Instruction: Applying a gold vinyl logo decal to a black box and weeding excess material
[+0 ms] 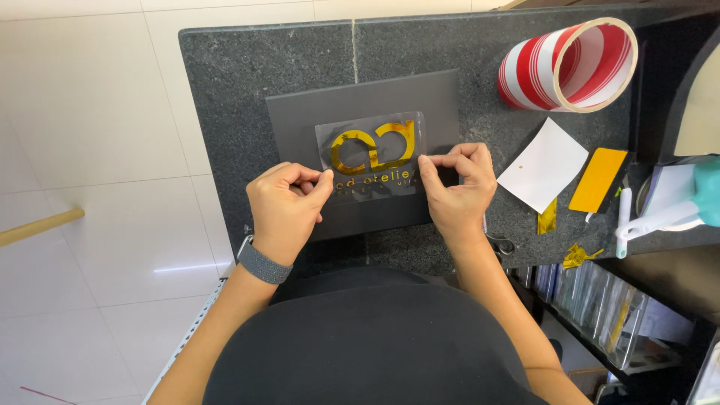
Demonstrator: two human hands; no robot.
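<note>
Your left hand (283, 204) and right hand (455, 187) each pinch shut on one clear film (371, 155) bearing gold lettering; one grey card (375, 101) lies beneath both grips.

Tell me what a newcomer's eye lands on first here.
The shiny gold decal on a clear film, lying on a grey card at the counter's middle, with the left hand and right hand pinching the film's lower corners. Next, the red-and-white striped roll at the upper right, and a yellow card beside a white sheet.
</note>
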